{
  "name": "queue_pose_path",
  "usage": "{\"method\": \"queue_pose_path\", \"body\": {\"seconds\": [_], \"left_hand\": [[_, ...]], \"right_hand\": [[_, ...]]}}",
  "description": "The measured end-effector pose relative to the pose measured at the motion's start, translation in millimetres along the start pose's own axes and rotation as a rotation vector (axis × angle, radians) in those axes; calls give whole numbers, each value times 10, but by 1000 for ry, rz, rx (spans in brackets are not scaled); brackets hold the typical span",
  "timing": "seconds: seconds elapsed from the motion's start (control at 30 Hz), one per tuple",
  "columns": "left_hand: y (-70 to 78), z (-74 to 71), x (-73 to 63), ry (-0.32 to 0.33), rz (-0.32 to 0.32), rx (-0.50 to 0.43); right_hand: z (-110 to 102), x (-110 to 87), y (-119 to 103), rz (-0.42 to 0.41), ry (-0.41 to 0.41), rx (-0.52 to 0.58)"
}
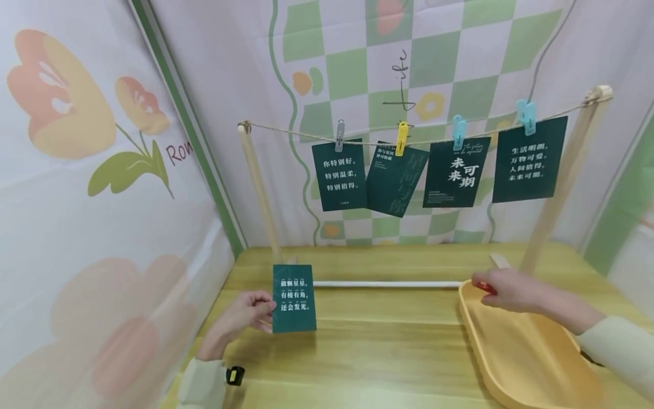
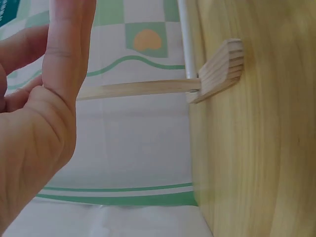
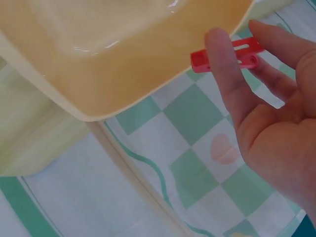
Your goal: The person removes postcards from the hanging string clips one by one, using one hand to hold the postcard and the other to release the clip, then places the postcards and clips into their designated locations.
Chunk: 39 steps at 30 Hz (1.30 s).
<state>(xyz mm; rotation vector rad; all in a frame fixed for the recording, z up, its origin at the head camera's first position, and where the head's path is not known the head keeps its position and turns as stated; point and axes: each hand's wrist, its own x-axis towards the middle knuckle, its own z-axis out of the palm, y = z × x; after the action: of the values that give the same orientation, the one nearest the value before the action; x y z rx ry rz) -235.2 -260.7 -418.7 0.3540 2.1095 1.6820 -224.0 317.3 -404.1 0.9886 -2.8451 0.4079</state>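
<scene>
My left hand (image 1: 244,315) pinches the left edge of a dark green card (image 1: 294,319) printed with white characters, held upright over the table's left side. In the left wrist view, a dark green corner (image 2: 7,11) shows at the top left. A red clothespin (image 3: 199,61) is pinched between the thumb and fingers of my right hand (image 1: 521,291), above the far left part of an orange tray (image 1: 472,346). Behind, dark green cards hang on a twine line (image 1: 301,132), clipped by a grey clothespin (image 1: 339,136), a yellow clothespin (image 1: 402,139) and two light blue ones.
Two wooden posts, left (image 1: 260,193) and right (image 1: 562,182), carry the twine. A white rod (image 1: 388,284) runs low between them, just above the wooden table (image 1: 378,352). Patterned cloth (image 1: 347,74) hangs behind, and printed cloth (image 1: 168,238) stands along the left.
</scene>
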Motion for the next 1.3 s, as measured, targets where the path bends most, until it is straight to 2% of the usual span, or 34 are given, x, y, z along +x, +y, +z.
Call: {"method": "queue_pose_path", "body": {"seconds": [0.2, 0.27, 0.4, 0.6, 0.7, 0.8, 0.93, 1.07, 1.3], "left_hand": [[-76, 1, 20, -31, -28, 9], [-120, 12, 28, -38, -45, 18], [-204, 46, 35, -41, -63, 42], [-309, 125, 34, -54, -98, 50], [-339, 171, 31, -81, -117, 62], [-358, 210, 17, -109, -136, 70], [-387, 239, -22, -115, -150, 77], [-418, 277, -63, -119, -172, 135], [-417, 314, -69, -191, -184, 230]], "right_hand": [[74, -30, 48, -80, -62, 41], [95, -52, 57, -71, -96, 43], [143, -98, 62, 8, -175, 59], [215, -123, 68, 212, -305, 180], [247, -128, 75, 293, -335, 220], [273, -132, 83, 324, -338, 217], [296, -122, 86, 310, -330, 172], [305, -128, 90, 280, -335, 142], [310, -138, 106, 219, -330, 148]]}}
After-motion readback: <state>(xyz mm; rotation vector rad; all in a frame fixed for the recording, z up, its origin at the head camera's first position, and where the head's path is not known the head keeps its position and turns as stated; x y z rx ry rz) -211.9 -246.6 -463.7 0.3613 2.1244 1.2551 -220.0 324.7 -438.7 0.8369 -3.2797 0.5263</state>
